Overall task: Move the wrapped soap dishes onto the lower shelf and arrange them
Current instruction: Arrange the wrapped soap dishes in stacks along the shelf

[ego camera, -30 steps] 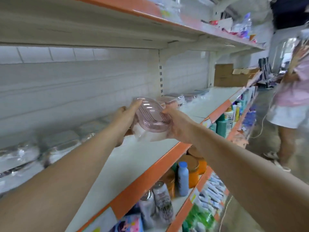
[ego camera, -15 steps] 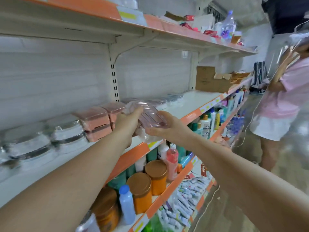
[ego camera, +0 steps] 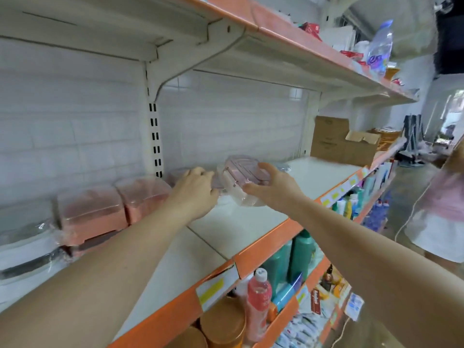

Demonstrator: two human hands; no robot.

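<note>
Soap dishes, wrapped: the row runs along the shelf's back wall. From the left we see grey-and-white ones (ego camera: 22,244), then two pink ones (ego camera: 90,217) side by side, then the gap we're filling.

Left hand (ego camera: 194,187) lies palm down at the row's right end, fingers fairly straight, resting on a wrapped dish mostly hidden under it. Whether it grips anything, we can't tell.

Right hand (ego camera: 270,188) holds the purple soap dish (ego camera: 242,178) in its clear wrap, thumb at the near edge, fingers curled over the far side. Dish sits tilted, just above the shelf (ego camera: 221,237), touching or nearly touching the left hand's dish.

To do this well, we reckon: level it, slide it back to the wall, butt it against its neighbour, with the left hand steadying the row so it doesn't shift. Loose wrap may snag, so set down, don't drag.

Room: shelf is bare to the right up to the cardboard boxes (ego camera: 336,141). Orange front lip is well clear of the hands. Upper shelf (ego camera: 288,59) bracket overhead leaves headroom.
</note>
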